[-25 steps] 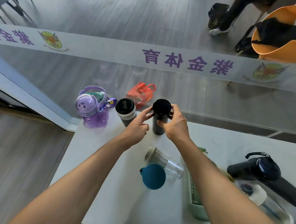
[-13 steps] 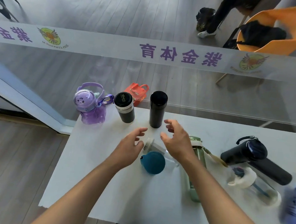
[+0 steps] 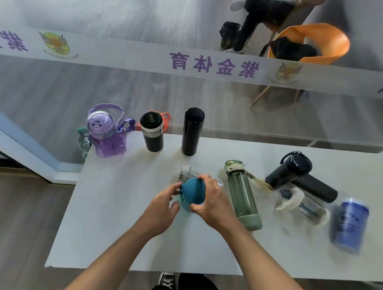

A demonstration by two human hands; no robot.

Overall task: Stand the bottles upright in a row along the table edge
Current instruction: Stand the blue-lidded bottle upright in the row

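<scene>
Teal bottle [image 3: 192, 193]: we see it mid-desk [image 3: 113, 219], between both hands
Left grip [image 3: 163, 208]: fingers closed on its side; right grip [image 3: 213, 203]: likewise
Far edge: purple bottle [image 3: 107, 134], two black flasks [image 3: 152, 133] upright

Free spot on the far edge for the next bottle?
Yes: the far edge is bare right of the tall black flask, up to the table corner. The near-left area by the hands is open too. It is crowded at the right, around the green bottle and black jug.
</scene>
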